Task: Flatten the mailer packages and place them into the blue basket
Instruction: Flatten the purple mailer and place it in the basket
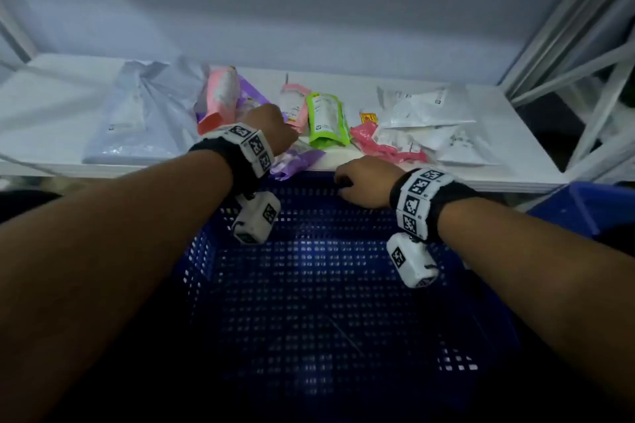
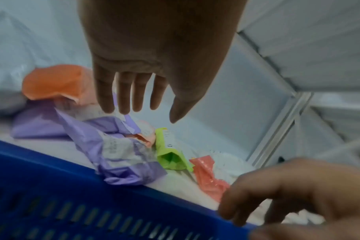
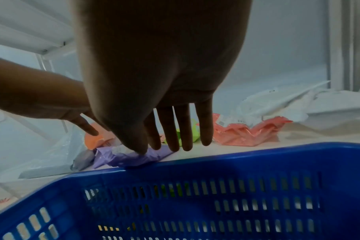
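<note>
The blue basket (image 1: 309, 285) stands against the near edge of the white surface (image 1: 51, 96). As far as the head view shows, its perforated floor carries no mailer, so no package has been placed yet and the task reads as at its start.

All mailers lie on the surface, from largest to smallest:

- The large grey mailer (image 1: 137, 113) lies at the left, fairly flat but creased.
- The white mailers (image 1: 426, 113) lie in a crumpled heap at the right.
- The purple mailer (image 2: 117, 152) is crumpled, with one end overhanging the surface edge just beside the basket rim.
- The orange-pink mailer (image 1: 220, 96) is puffed up behind the purple one.
- The green mailer (image 1: 324, 120) is open at its near end.
- The crumpled pink mailer (image 1: 385, 144) lies in front of the white heap.
- The small pink mailer (image 1: 292, 105) lies between the left hand and the green one.

The left hand (image 1: 271, 129) hovers over the purple mailer, its grip apart with fingers straight, holding nothing. The right hand (image 1: 364, 182) is at the far rim of the basket, fingers extended and loosely apart, holding nothing.

Remaining: flatten every mailer and transfer each to the basket.

Shipping labels are fixed to several mailers; their print is too blurred to read. No brand is legible.
</note>
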